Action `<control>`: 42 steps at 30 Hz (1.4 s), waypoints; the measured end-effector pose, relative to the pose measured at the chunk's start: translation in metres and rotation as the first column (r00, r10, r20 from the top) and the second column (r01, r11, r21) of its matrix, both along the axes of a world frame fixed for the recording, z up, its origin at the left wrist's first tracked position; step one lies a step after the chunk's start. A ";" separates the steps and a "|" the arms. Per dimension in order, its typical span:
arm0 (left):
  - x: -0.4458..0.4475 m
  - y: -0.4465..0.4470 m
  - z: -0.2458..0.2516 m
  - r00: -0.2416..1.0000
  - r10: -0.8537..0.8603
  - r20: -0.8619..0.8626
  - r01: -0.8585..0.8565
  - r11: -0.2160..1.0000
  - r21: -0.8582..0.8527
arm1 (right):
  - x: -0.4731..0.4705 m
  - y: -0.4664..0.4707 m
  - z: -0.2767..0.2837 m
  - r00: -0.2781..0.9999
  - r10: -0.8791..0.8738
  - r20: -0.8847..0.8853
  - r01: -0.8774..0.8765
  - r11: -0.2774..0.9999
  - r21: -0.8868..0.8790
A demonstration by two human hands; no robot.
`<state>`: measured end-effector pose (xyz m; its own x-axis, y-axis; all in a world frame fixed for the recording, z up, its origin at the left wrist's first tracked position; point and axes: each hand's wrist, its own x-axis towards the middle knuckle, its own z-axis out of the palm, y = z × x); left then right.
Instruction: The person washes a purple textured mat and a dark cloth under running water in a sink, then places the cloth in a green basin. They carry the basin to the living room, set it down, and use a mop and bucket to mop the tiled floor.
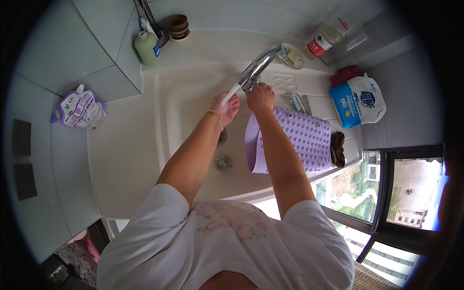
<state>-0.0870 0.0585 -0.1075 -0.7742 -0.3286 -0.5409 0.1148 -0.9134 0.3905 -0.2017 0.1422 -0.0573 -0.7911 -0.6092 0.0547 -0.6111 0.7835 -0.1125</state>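
Note:
Water runs from the chrome faucet [259,65] onto my left hand [225,108], which is held palm up above the sink [192,94] with its fingers loosely curled and nothing in it. A gold-coloured bangle [216,115] circles that wrist. My right hand [261,97] is at the lower part of the faucet; its fingers are partly hidden, so its grip there is unclear. Beneath my right forearm lies a lilac rubber mat with raised studs [302,139], curled over the washboard side of the sink. A metal drain fitting [223,162] shows in the basin.
A scrub brush [298,103] lies beside the mat, and a dark cloth [337,149] at its right end. Detergent pouches stand right [359,101] and left [80,108]. Along the back are a green bottle [146,49], a soap dish [290,58] and a plastic bottle [322,41].

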 end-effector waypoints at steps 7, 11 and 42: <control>0.002 0.015 -0.006 0.986 0.146 0.085 -0.152 0.986 0.072 | -0.025 -0.039 -0.027 1.000 0.004 0.017 -0.009 0.952 0.305; 0.016 0.008 -0.021 0.994 0.082 -0.076 -0.074 0.992 0.102 | -0.020 -0.030 -0.034 0.991 0.037 -0.128 0.003 0.952 0.306; -0.008 0.006 0.074 0.999 0.046 0.012 -0.033 0.851 -0.524 | -0.008 -0.019 0.013 0.967 0.114 0.229 -0.082 0.986 -0.144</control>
<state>-0.0948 0.0645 -0.0334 -0.7441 -0.5982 -0.2975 0.1313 -0.5675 0.8128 -0.2101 0.1229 -0.0446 -0.7281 -0.6843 -0.0409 -0.6276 0.6894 -0.3618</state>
